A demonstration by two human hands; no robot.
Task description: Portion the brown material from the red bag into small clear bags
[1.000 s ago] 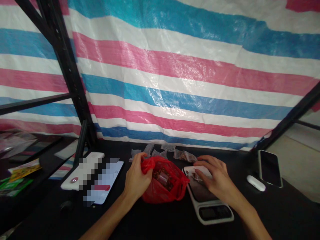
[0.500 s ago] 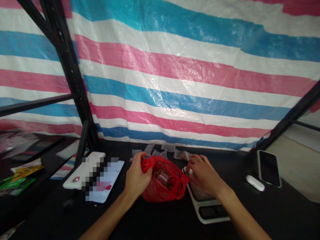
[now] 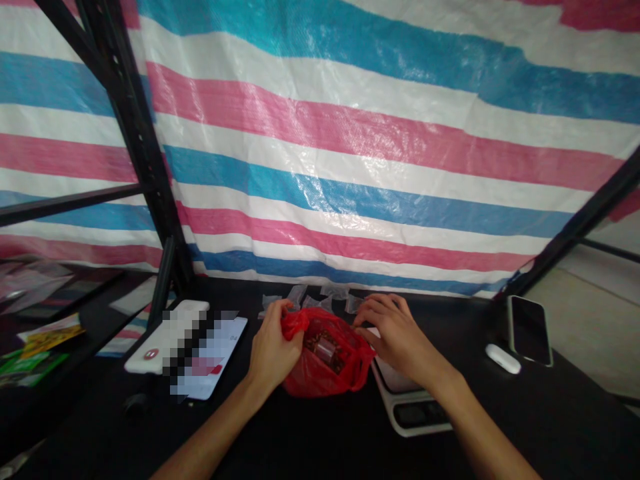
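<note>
A red plastic bag (image 3: 320, 380) stands on the black tabletop with its mouth open. Inside it lie small brown pieces and a clear cylindrical container (image 3: 326, 350). My left hand (image 3: 274, 343) is closed on the bag's bunched left rim. At the bag's right rim, my right hand (image 3: 393, 337) has curled fingers and appears to pinch the red plastic; its fingertips are partly hidden. Under that hand and wrist sits a kitchen scale (image 3: 425, 413), partly covered. Several small clear plastic bags (image 3: 315, 303) lie just behind the red bag.
To the left are a white device (image 3: 193, 310) and a lit phone (image 3: 227, 347), both partly pixelated. A dark-screened phone (image 3: 530, 330) and a white earbud case (image 3: 503, 359) lie at right. Black metal posts (image 3: 137, 143) frame a striped plastic sheet (image 3: 350, 147).
My right hand has moved left from over the scale to the red bag's right rim. My left hand keeps its hold on the bag. The view has shifted slightly.
</note>
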